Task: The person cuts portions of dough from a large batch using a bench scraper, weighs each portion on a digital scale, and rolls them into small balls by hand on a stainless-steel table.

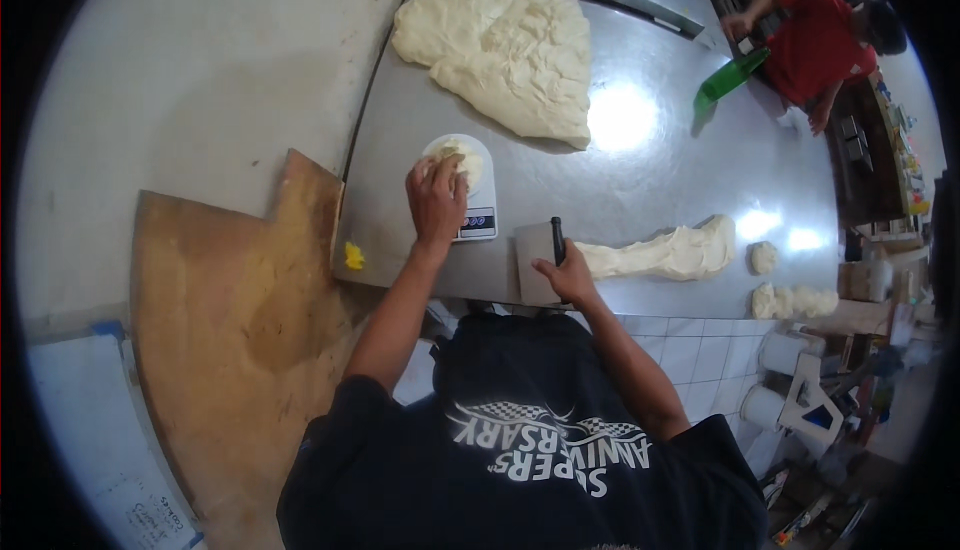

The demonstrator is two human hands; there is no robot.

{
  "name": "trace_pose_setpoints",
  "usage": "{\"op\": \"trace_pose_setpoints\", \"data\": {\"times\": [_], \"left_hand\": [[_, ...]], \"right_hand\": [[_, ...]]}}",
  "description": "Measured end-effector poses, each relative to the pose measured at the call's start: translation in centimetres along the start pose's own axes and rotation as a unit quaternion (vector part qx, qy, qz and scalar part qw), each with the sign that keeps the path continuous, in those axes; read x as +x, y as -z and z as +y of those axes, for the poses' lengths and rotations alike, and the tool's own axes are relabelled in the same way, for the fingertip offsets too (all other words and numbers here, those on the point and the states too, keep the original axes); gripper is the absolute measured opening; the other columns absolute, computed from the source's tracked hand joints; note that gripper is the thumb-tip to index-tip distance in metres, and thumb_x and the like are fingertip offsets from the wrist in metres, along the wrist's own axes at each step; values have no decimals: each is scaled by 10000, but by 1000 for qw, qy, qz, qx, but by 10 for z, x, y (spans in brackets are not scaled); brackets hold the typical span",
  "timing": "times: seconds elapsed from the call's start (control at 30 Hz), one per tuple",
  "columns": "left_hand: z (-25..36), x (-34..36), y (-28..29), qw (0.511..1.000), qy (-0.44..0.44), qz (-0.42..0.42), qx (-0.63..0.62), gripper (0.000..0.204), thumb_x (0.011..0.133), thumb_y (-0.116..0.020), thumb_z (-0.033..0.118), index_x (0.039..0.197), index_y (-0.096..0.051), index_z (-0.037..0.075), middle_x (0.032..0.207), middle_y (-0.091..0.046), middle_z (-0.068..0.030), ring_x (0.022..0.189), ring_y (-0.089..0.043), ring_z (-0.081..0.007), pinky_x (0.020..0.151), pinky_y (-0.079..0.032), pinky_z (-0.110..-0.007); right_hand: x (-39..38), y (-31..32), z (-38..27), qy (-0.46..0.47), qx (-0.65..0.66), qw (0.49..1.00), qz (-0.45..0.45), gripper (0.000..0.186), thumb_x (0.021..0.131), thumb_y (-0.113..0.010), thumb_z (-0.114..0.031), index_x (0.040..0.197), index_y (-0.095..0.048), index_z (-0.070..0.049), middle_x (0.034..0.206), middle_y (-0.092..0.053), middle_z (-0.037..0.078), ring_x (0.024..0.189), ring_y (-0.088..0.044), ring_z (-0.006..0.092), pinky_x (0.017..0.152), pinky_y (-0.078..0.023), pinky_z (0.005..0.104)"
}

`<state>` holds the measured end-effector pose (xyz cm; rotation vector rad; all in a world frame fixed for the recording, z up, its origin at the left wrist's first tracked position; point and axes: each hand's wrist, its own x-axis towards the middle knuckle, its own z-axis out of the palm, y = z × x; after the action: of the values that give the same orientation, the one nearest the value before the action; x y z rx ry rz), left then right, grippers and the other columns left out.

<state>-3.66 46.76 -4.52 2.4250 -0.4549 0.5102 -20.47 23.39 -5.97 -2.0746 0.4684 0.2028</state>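
My left hand (437,202) reaches over a small white kitchen scale (483,195), its fingers curled on a pale piece of dough (466,162) lying on the round plate. In my right hand (568,275) is a bench scraper (534,268), gripped by its black handle. The scraper's broad flat blade is at the near edge of the metal table (400,130). Just right of that hand stretches a long strip of dough (680,252). Beyond the scale spreads a large, lumpy mass of dough (500,55).
A small dough ball (763,257) and a row of dough pieces (795,301) sit at the right end. A green bottle-shaped object (728,80) is near a person in red (815,45) across the table. Something yellow (354,256) lies at the left edge, beside a wooden board (240,290).
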Motion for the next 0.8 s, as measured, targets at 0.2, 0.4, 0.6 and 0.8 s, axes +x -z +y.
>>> {"op": "trace_pose_setpoints", "data": {"times": [0.2,0.4,0.6,0.8], "left_hand": [[47,0,20,998,-35,51,23,416,839,-658,83,1247,-680,8,1206,-658,-213,1298,-501,-377,1157,-348,-508],[52,-97,-32,959,-153,-194,-140,382,867,-638,14,1246,-686,-7,1111,-656,-187,1129,-612,-375,1007,-503,-440],[61,-110,-49,955,-90,-240,-150,207,880,-655,25,1077,-718,28,1107,-655,-160,1042,-618,-363,944,-520,-434],[91,-128,-54,958,-43,-179,-221,198,874,-665,8,1071,-683,9,1054,-689,-151,1041,-649,-367,915,-540,-452]], "right_hand": [[-11,35,-14,-123,260,958,23,483,885,-830,-197,1233,-594,41,1043,-722,140,905,-705,216,810,-582,366],[-21,54,-6,-117,264,955,70,527,904,-806,-227,1277,-575,65,1075,-712,182,931,-712,245,807,-592,366],[-31,50,-9,-121,226,965,48,453,904,-807,-165,1252,-583,20,1097,-724,144,958,-707,213,851,-578,365],[-33,48,-10,-83,158,982,59,408,888,-800,-176,1191,-612,23,1044,-736,138,926,-708,206,832,-565,354]]}}
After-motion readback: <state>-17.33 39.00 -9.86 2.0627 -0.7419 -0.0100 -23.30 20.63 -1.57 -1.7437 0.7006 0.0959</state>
